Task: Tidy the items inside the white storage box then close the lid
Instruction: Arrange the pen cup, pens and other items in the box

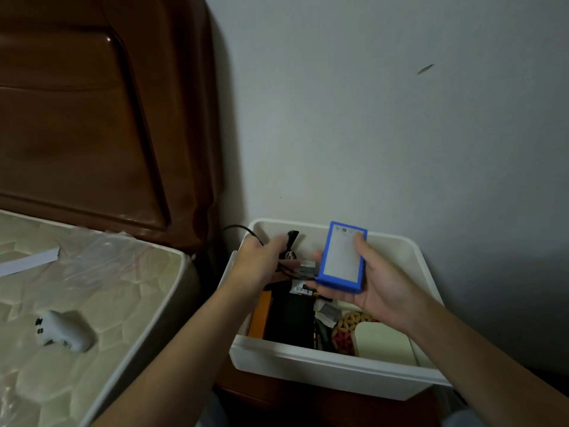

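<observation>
white storage box [323,366] sits lower centre of frame, lid off, packed with mixed items; right hand [374,286] grips a blue-edged pack [341,257] above the box; left hand [261,261] curls around black cables [288,268] at the box's left rim; bed [92,288] at lower left.

Nothing in the frame can be read. The blue box [341,257], held by the right hand [374,282] at centre right of the frame, carries a pale printed label on its upper face with a few small round marks near its top edge, but the print is too fine and blurred to make out. Just below it, inside the white storage box [323,365], a small white tag [300,290] shows dark specks that cannot be deciphered either.
</observation>
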`<state>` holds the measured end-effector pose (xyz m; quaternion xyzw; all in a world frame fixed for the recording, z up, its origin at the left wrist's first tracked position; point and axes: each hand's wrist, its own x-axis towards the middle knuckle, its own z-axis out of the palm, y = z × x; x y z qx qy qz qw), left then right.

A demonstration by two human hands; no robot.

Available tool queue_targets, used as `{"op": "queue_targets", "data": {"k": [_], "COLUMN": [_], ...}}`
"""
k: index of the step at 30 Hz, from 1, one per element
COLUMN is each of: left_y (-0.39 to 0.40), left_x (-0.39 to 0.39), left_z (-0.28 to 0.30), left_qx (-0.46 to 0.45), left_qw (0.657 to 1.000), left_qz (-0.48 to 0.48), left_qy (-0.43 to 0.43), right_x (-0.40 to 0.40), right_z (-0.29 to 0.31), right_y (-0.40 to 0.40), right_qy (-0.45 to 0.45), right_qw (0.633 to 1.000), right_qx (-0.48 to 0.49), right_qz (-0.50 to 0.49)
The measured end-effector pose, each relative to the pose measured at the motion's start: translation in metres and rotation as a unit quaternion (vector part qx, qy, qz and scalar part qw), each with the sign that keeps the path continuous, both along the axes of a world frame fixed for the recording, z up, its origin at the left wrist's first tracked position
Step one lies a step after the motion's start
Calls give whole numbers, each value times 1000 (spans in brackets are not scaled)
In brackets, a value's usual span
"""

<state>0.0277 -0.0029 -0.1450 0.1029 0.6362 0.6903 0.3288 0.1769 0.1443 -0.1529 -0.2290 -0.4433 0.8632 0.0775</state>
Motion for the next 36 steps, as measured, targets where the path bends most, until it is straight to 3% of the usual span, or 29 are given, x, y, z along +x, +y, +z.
{"op": "queue_targets", "data": {"k": [3,6,9,12,17,21,27,36], "left_y": [6,5,1,6,5,3,1,6], "left_x": [-11,-25,-28,-23,-20,-18,-16,-21], "left_z": [-11,-20,-29,-42,-51,-55,-71,-83], "left_qx": [-39,-142,-254,-383,-478,-456,-380,-436], "left_qw": [999,976,923,853,784,773,824,774], "left_qz": [16,21,-60,-172,-192,-162,-136,-185], "left_qy": [18,164,282,309,345,410,398,421], "right_x": [-5,-7,-12,-22,-43,-52,-62,-66], "right_z": [-11,-26,-43,-55,-70,-78,-90,-101], "right_y": [0,4,2,-6,-16,-19,-21,-19], "right_qy": [-60,-120,-175,-214,-270,-317,-323,-360], "right_qw": [998,988,978,969,947,921,917,882], "right_qx": [4,64,97,106,144,182,169,243], "right_qz": [37,77,66,59,94,136,164,184]}}
